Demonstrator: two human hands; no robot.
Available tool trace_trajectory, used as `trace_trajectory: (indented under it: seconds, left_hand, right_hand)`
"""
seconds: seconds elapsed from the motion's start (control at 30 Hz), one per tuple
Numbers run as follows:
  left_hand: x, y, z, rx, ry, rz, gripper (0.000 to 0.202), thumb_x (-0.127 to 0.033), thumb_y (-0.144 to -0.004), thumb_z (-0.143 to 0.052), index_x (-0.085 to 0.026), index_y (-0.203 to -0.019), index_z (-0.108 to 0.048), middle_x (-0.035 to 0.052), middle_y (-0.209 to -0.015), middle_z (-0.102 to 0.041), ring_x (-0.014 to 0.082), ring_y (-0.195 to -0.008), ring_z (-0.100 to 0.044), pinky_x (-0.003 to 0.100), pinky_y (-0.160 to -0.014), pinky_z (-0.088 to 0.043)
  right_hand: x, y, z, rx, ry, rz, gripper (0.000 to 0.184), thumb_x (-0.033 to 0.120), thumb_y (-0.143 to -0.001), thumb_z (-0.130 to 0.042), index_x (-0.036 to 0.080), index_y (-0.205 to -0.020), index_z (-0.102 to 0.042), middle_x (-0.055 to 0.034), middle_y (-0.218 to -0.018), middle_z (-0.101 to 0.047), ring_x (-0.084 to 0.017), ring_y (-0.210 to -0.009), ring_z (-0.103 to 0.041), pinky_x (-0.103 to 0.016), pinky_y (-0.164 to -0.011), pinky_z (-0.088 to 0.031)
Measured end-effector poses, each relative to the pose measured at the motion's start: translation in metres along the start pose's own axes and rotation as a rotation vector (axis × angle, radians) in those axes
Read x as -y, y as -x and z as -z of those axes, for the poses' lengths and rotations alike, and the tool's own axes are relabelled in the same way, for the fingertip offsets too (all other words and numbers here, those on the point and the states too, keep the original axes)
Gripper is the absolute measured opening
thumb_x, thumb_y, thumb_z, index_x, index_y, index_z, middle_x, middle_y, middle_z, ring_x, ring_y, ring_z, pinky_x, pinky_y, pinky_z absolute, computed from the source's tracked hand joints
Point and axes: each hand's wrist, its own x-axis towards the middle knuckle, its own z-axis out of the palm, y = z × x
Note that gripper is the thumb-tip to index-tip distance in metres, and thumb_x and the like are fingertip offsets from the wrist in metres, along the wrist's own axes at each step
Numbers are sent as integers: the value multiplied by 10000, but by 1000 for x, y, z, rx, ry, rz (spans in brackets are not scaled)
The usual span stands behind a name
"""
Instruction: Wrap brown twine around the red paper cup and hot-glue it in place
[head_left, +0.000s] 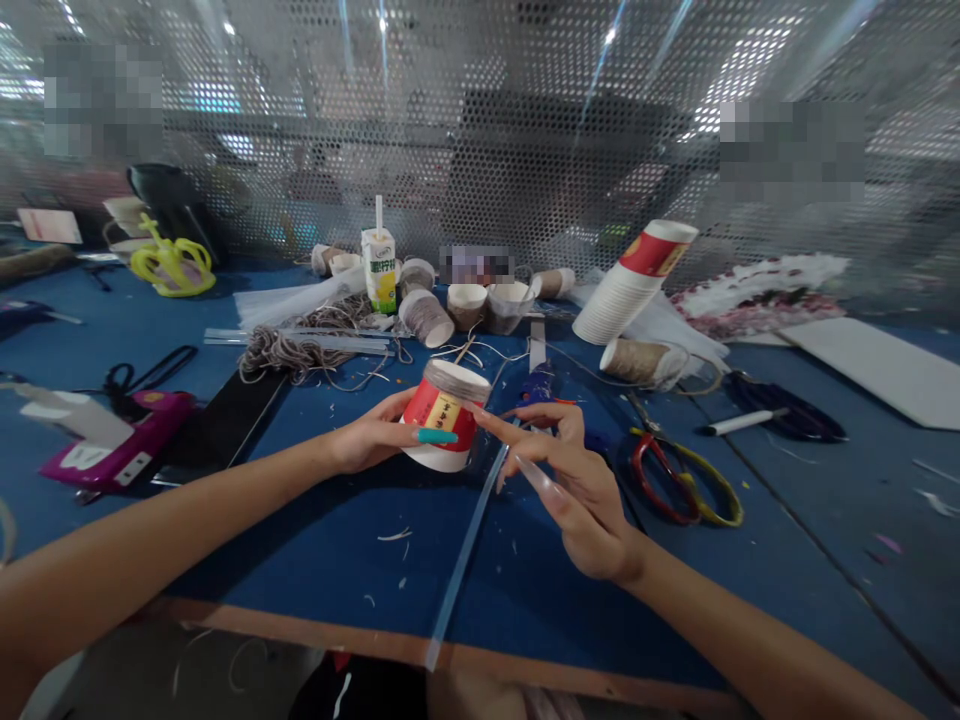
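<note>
My left hand [371, 437] is wrapped round an upside-down red and white paper cup [442, 415] whose upper band is wound with grey twine. My right hand [570, 480] hovers just right of the cup, fingers spread, one long-nailed fingertip touching the cup's twine-wrapped edge. A long clear glue stick [469, 545] runs diagonally under my right hand toward the table's front edge. A blue glue gun [537, 383] lies just behind my right hand.
On the blue table [315, 560]: a bundle of twine [289, 350], twine-wrapped cups [426, 316], a milk carton [379, 268], a stack of paper cups [634, 282], scissors [686, 478], a marker [739, 423], a magenta glue gun [120, 450], a yellow crown [172, 265]. Perforated metal screen behind.
</note>
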Motion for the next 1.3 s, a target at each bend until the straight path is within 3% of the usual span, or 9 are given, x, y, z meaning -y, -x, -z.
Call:
trace_trajectory:
  seconds: [0.13,0.27,0.47,0.8,1.07,1.3]
  left_hand:
    - [-2,0,0,-1,5,25,543,-298,-573,-780,-173,-1087,-656,101,-1005,-722,277,-942,-670,415,-909,-466]
    - [-1,0,0,-24,14,16,568,-323,-532,-793,-160,-1061,-664,112,-981,-723,285,-905,-674,418,-873,-481]
    - [-1,-1,-1,-28,13,8,557,-315,-538,-797,-172,-1061,-669,99,-989,-727,273,-927,-672,408,-899,-467]
    - [-4,2,-1,-5,70,68,561,-302,-491,-778,-162,-1026,-679,101,-952,-737,296,-903,-676,426,-872,-471]
    - [-3,4,7,-25,98,90,587,-322,-525,-700,-150,-1081,-632,123,-997,-721,333,-980,-657,488,-922,-434]
    - [-3,4,4,-7,129,83,602,-311,-481,-823,-177,-1045,-665,81,-934,-733,235,-846,-687,356,-818,-500]
  right_hand:
    - [1,0,2,-22,3,-10,243,275,-913,-372,231,-850,-602,-46,-995,-723,-279,-1031,-472,-474,-873,-402]
    - [0,2,1,-70,72,35,287,230,-894,-372,230,-967,-649,-45,-971,-730,-269,-1004,-496,-471,-889,-388]
    - [1,6,-1,-8,108,103,206,201,-861,-395,218,-860,-600,-25,-1280,-641,-269,-1052,-496,-478,-891,-379]
    - [0,3,-1,18,24,-3,224,275,-898,-356,229,-877,-574,-41,-1234,-662,-290,-1083,-462,-509,-900,-392]
    - [-5,4,-2,-19,11,-22,253,257,-940,-322,233,-858,-560,1,-1346,-589,-274,-1085,-465,-507,-917,-367]
    - [-3,5,0,32,24,27,237,298,-926,-335,229,-895,-560,-15,-1358,-579,-278,-1093,-454,-501,-920,-370]
